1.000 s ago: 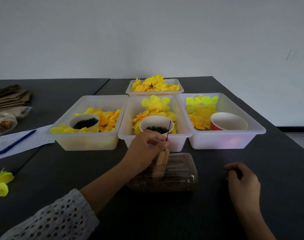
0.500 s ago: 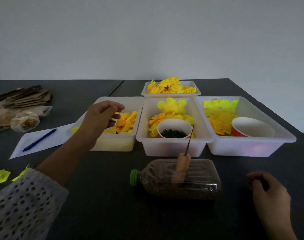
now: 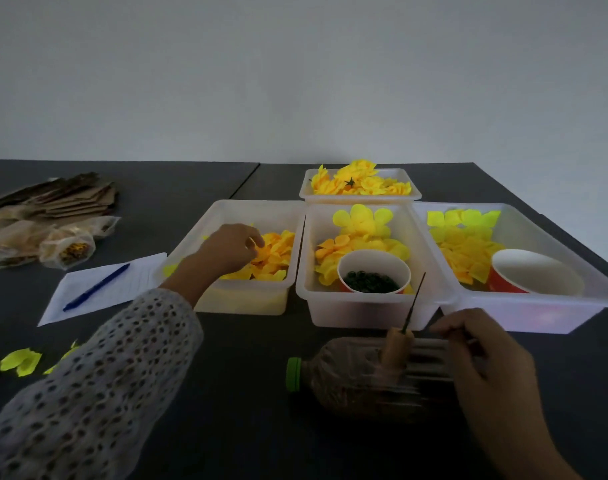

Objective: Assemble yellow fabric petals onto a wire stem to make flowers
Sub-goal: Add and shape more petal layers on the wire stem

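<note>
My left hand [image 3: 226, 251] reaches into the left white bin [image 3: 205, 226], and its fingertips pinch an orange-yellow petal [image 3: 271, 254] on top of the pile. A thin dark wire stem [image 3: 413, 303] stands upright in a cork [image 3: 396, 348] on a clear bottle [image 3: 358, 379] with a green cap, which lies on its side. My right hand [image 3: 486, 362] grips the bottle's right end, with thumb and forefinger close to the cork. The middle bin [image 3: 306, 271] holds yellow petals and a cup of dark green beads [image 3: 370, 282].
The right bin [image 3: 538, 317] holds pale yellow petals and an empty red cup [image 3: 534, 275]. A back bin [image 3: 359, 183] holds finished yellow flowers. Paper with a blue pen [image 3: 94, 287], bags and cardboard [image 3: 53, 202] lie at the left. Loose petals [image 3: 20, 360] lie near the front left edge.
My left hand has moved from the wire stem to the left bin and down onto the petals. My right hand has moved up from the table onto the bottle's right end.
</note>
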